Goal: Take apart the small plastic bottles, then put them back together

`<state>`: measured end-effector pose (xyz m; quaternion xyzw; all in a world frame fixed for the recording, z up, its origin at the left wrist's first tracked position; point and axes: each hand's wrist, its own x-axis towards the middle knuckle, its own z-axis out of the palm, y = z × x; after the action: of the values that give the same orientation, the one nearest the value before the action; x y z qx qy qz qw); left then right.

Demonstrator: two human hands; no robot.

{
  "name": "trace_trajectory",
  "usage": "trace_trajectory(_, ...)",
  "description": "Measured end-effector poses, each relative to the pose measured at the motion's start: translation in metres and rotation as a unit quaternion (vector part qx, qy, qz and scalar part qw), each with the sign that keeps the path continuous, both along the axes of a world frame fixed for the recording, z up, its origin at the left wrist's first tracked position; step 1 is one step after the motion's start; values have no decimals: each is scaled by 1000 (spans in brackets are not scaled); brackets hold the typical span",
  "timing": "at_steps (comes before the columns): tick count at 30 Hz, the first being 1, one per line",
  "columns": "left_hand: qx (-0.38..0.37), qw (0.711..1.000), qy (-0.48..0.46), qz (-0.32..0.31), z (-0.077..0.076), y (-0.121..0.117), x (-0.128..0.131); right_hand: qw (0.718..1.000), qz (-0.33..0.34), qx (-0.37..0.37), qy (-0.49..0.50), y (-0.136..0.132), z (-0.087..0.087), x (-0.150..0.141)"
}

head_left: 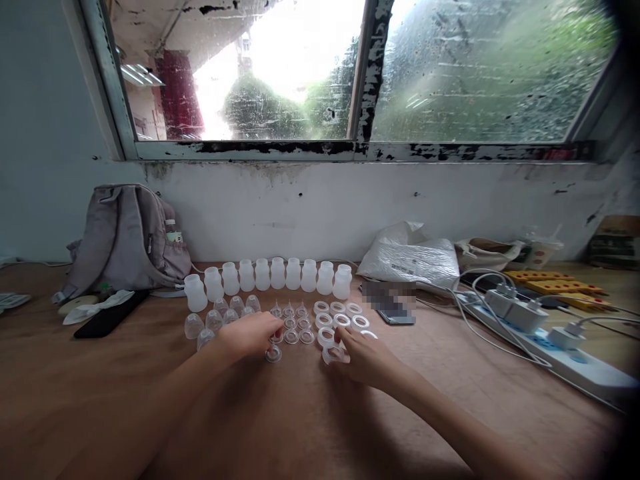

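the right grip is pinching the near ring by its right side, fingers and thumb hiding part of the band; whether the ring is touching the desk cannot be told. the left grip is curling over the near teat, its fingers bent close together; whether they are pinching the tip cannot be told.

in handling, the ring is probably proving light, stiff and a little slick, so opposite points of the outer rim are offering the best hold. the teat is likely feeling light, soft and springy; its broad base is seeming the safer place, the thin tip probably bending under pressure.

farther out, other rings are lying in rows beyond the right grip, and other teats are standing tip-up just left of them. clear domed caps are sitting beyond and to the left of the left grip, thin-walled and apparently stiff. frosted bottles are standing in a curving row behind, their narrowed waists likely giving the surest hold. a phone is lying right of the rings.
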<state>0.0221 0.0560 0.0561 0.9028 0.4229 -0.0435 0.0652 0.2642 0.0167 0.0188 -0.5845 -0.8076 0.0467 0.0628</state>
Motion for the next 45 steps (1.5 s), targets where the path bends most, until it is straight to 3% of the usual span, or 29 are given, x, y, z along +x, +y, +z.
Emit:
trace_trajectory(8,3,999,-7,46,22,-3,-11,999,11,-42,-3,-3,4,2)
trace_trajectory(16,-11,995,-42,88,27,5,-27,999,28,-40,21,1,1,6)
trace_trajectory(22,-34,990,-69,121,38,3,-40,989,63,57,125,12,8,5)
trace_trajectory(26,-49,983,-65,163,43,4,-50,981,67,131,126,23,8,12)
trace_trajectory(33,-50,972,-30,228,50,10,-63,987,38,134,85,35,3,24)
trace_trajectory(41,-38,975,-13,217,47,14,-63,990,29,119,65,36,4,26)
trace_trajectory(45,7,987,-40,157,34,13,-46,992,42,105,56,38,2,27)
